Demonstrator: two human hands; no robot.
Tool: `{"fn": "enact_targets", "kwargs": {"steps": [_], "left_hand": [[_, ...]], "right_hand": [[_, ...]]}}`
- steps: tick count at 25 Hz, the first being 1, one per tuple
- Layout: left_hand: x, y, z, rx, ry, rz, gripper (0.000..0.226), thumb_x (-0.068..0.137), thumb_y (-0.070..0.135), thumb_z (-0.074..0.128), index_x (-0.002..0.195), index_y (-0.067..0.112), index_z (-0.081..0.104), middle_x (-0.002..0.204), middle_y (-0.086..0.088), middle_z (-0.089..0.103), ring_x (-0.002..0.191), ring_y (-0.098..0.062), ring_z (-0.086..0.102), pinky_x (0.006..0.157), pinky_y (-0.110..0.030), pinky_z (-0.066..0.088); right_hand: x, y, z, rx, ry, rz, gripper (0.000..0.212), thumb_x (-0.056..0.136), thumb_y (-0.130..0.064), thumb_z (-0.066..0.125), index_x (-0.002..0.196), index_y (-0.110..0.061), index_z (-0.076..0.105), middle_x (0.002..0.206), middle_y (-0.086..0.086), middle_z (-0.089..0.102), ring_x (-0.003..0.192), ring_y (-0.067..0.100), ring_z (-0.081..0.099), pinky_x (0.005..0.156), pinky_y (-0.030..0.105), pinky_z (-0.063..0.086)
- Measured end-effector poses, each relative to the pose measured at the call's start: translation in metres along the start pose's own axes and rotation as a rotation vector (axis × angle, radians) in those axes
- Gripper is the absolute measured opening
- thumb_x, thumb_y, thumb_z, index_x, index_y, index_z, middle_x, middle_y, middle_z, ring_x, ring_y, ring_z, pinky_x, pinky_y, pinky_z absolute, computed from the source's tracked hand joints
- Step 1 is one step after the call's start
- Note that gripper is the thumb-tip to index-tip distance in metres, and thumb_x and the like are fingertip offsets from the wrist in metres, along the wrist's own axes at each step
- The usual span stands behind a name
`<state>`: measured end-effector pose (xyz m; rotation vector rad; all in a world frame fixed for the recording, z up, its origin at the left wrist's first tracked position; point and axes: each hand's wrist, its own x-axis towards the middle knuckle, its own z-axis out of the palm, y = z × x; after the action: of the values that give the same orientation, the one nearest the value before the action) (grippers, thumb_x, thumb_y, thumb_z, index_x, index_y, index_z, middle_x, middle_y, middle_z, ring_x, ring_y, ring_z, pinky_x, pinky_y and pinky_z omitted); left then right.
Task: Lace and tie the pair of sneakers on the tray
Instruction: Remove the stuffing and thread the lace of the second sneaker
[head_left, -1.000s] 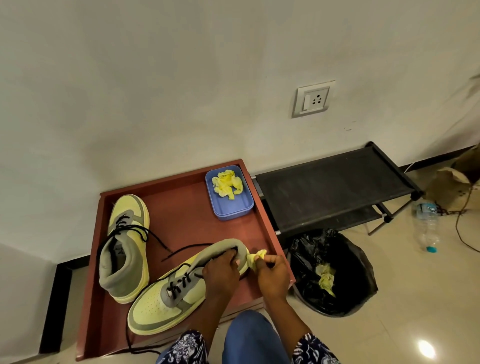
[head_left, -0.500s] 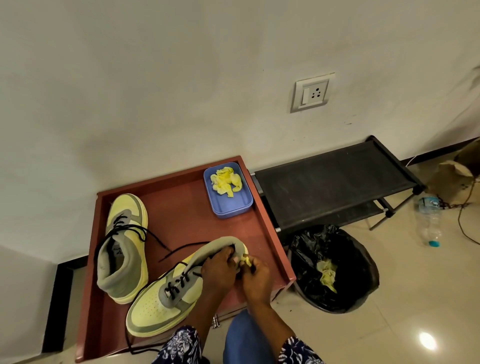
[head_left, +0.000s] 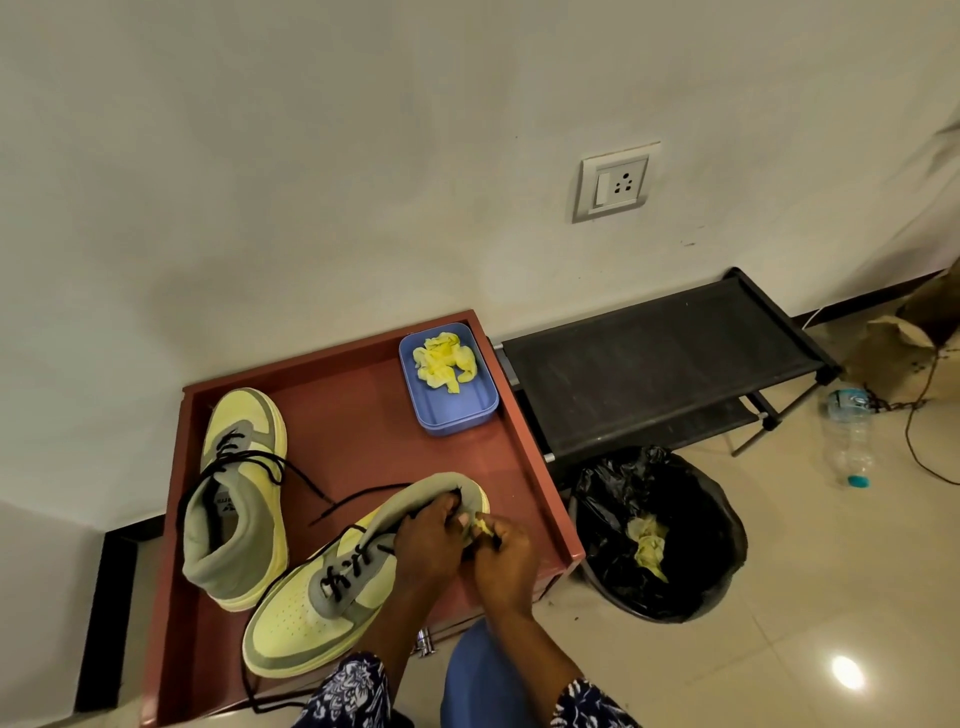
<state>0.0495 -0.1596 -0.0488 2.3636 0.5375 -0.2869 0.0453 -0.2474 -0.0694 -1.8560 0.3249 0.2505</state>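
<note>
While the near sneaker (head_left: 332, 597) lies angled at lower centre of the red tray (head_left: 540, 499), the left hand (head_left: 423, 545) curls its grip round the grey collar, and the right hand (head_left: 501, 558) pinches a yellow crumpled wad (head_left: 484, 526) just beside the heel. Left of them stands the second sneaker (head_left: 236, 499), its black lace (head_left: 306, 480) loose. A blue dish (head_left: 449, 415) sits at the tray's upper right corner; a black-lined bin (head_left: 660, 535) stands right of the tray.
</note>
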Motion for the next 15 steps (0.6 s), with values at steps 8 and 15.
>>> {"fn": "enact_targets", "kwargs": {"steps": [8, 15], "left_hand": [[-0.001, 0.001, -0.004, -0.017, 0.004, 0.021, 0.034, 0.094, 0.019, 0.049, 0.126, 0.008, 0.054, 0.129, -0.01, 0.058, 0.119, -0.03, 0.052, 0.098, -0.036, 0.042], [0.002, -0.002, -0.001, -0.039, 0.014, 0.021, 0.033, 0.094, 0.02, 0.048, 0.124, 0.006, 0.054, 0.126, -0.011, 0.06, 0.115, -0.028, 0.054, 0.098, -0.036, 0.042]], "right_hand": [[0.027, -0.015, -0.008, -0.105, -0.016, 0.0, 0.025, 0.079, 0.006, 0.049, 0.077, -0.004, 0.072, 0.079, 0.009, 0.071, 0.07, 0.016, 0.06, 0.057, 0.019, 0.044], [-0.002, 0.003, 0.0, -0.008, -0.009, 0.012, 0.022, 0.085, 0.004, 0.05, 0.096, -0.004, 0.068, 0.098, 0.001, 0.059, 0.086, 0.012, 0.057, 0.071, 0.006, 0.045]]}}
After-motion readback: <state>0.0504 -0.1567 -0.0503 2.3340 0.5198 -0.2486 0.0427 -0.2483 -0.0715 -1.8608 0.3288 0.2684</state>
